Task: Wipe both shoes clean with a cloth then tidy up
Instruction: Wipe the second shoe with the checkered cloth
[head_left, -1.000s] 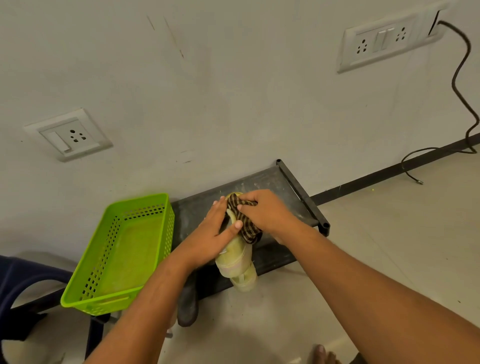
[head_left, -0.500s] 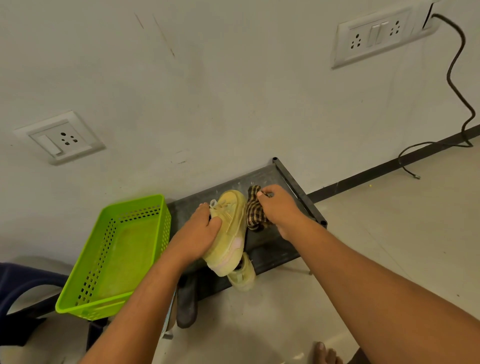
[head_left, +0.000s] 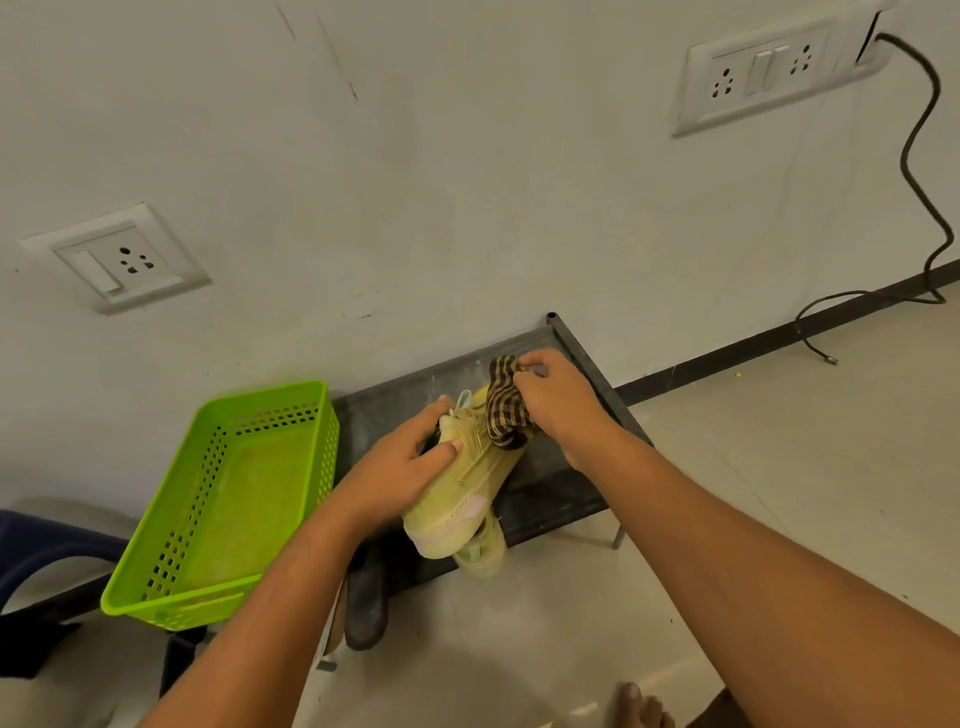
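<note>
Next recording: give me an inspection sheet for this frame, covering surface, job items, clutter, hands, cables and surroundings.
Surface: dark metal rack against the wall.
Job's things: yellow shoe held over the rack; second shoe below it at the front edge; checked cloth on the held shoe.
Clutter: green basket left of the rack; dark footwear underneath.
Grips: left hand grips the yellow shoe; right hand grips the cloth.
Cables: black cable runs down the wall to the floor.
Surroundings: wall sockets; blue chair; bare foot.
</note>
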